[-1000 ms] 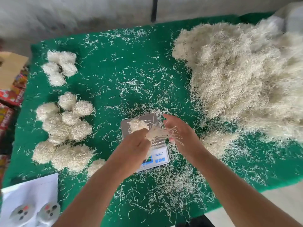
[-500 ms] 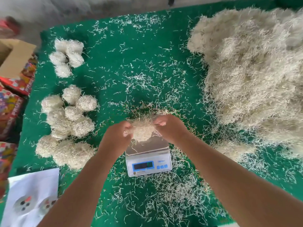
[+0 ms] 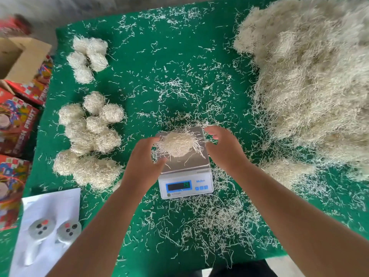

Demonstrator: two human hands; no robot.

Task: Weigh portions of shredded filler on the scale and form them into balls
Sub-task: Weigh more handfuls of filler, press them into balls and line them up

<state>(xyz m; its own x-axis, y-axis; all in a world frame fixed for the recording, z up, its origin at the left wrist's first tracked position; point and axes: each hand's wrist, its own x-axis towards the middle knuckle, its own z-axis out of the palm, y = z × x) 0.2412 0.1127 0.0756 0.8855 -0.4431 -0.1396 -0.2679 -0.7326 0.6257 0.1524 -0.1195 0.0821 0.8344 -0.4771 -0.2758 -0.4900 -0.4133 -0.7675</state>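
The portion [image 3: 177,144] lay on the scale [image 3: 184,166] for weighing; left hand [image 3: 142,162] touched its edge, fingers relaxed, while the right hand [image 3: 223,148] hovered beside it (loosely curled, grasping nothing).

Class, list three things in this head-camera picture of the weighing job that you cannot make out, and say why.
- Scale reading: head view, digits blurred and too small.
- Big filler pile: cut off by the right edge.
- Red boxes: cut off by the left edge, print blurred.
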